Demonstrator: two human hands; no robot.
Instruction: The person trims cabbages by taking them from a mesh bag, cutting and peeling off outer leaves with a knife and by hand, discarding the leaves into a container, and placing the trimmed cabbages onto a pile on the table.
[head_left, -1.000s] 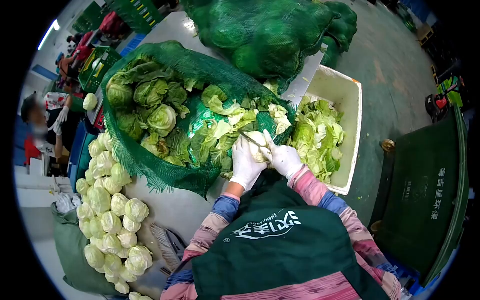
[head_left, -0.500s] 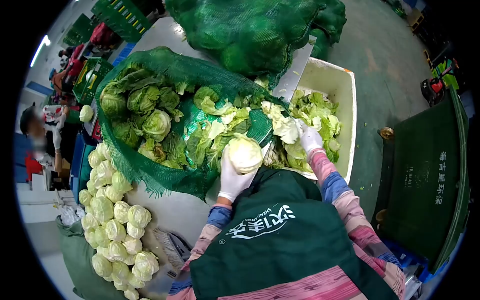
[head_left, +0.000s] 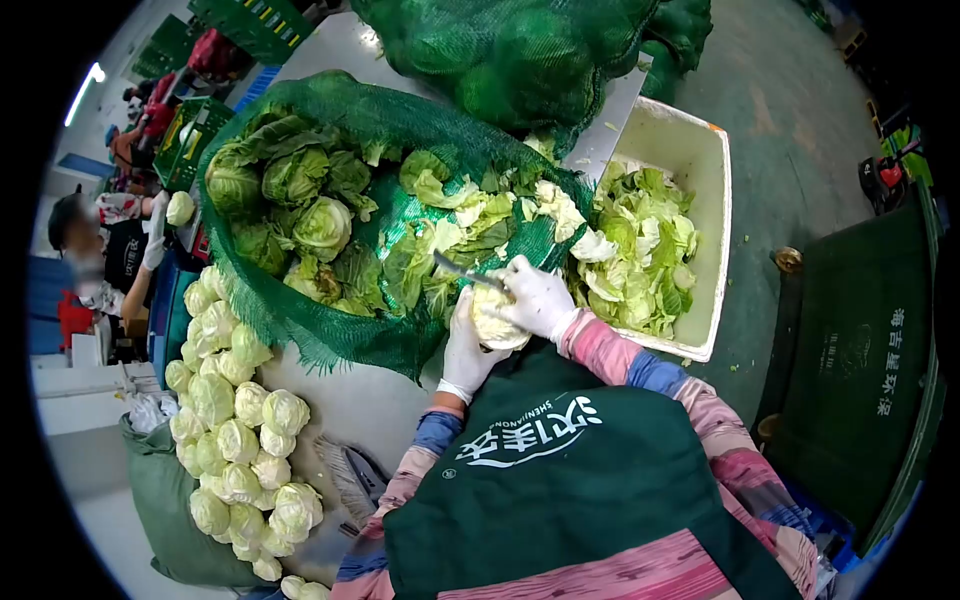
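My left hand (head_left: pixel 466 355), in a white glove, is wrapped around a pale, trimmed cabbage (head_left: pixel 494 327) close to the apron. Above it, my gloved right hand (head_left: pixel 540 300) grips a knife (head_left: pixel 463 270); the blade points left across the top of the cabbage, and the handle is hidden in the fist. Just beyond both hands lies an opened green mesh sack (head_left: pixel 300 345) with untrimmed cabbages (head_left: pixel 320 228) and loose outer leaves (head_left: pixel 455 235) on it. To the right, a white foam box (head_left: pixel 712 250) holds stripped leaves (head_left: pixel 645 240).
Trimmed cabbages (head_left: pixel 238 445) are piled at the left, near a brush (head_left: pixel 345 475). A full mesh sack (head_left: pixel 500 60) stands at the back of the metal table (head_left: pixel 400 405). A large green bin (head_left: pixel 850 360) is on the right. At far left, a co-worker (head_left: pixel 125 250) holds a cabbage (head_left: pixel 180 208).
My right hand has come left from the foam box to the cabbage, and the knife blade now shows. Pale leaves have dropped at the box's edge. The cabbage stays in my left hand.
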